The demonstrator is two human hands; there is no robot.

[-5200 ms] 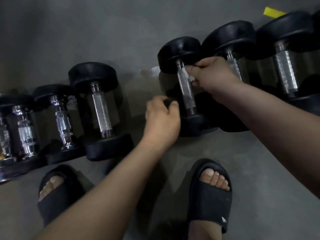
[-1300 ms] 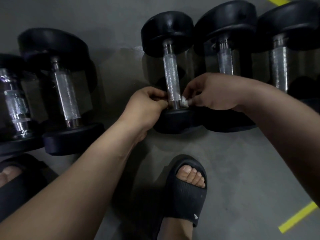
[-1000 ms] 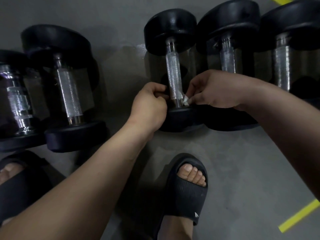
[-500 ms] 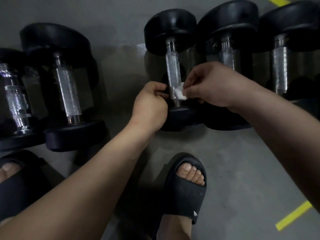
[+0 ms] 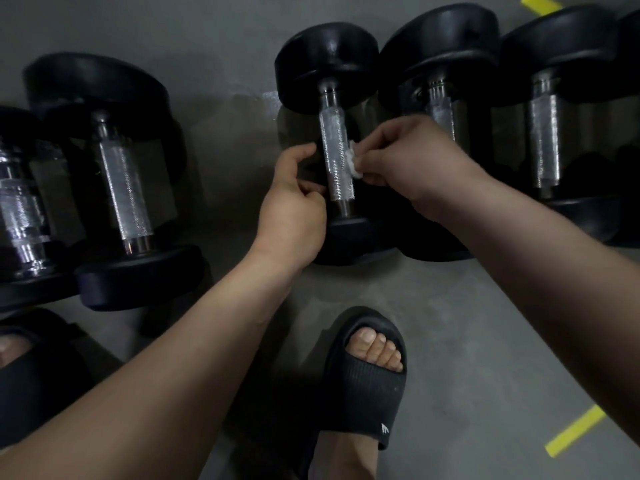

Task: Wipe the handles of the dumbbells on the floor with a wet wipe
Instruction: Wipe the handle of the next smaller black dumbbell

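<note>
1. the wet wipe is a small white wad pressed against the right side of a knurled metal handle, about halfway along it.
2. that handle belongs to a black dumbbell lying on the grey floor, one head far and one near, just left of centre in the row.
3. the right hand pinches the wipe between thumb and curled fingertips, coming in from the right side of the handle.
4. the left hand sits just left of the same handle, thumb raised and fingers curled toward the bar; it cannot be told whether the fingertips touch the metal or grip it.
5. the two hands lie close together, with only the handle between them.
6. two more black dumbbells lie side by side just to the right, the nearer one partly hidden behind the right hand.
7. well apart to the left lie another dumbbell and a smaller chrome-handled one at the frame's edge.
8. near the viewer, a foot in a black slide sandal stands on the floor between the forearms; a second sandal shows at the left edge.
9. a strip of yellow tape marks the floor near right, and another piece shows far right.
</note>
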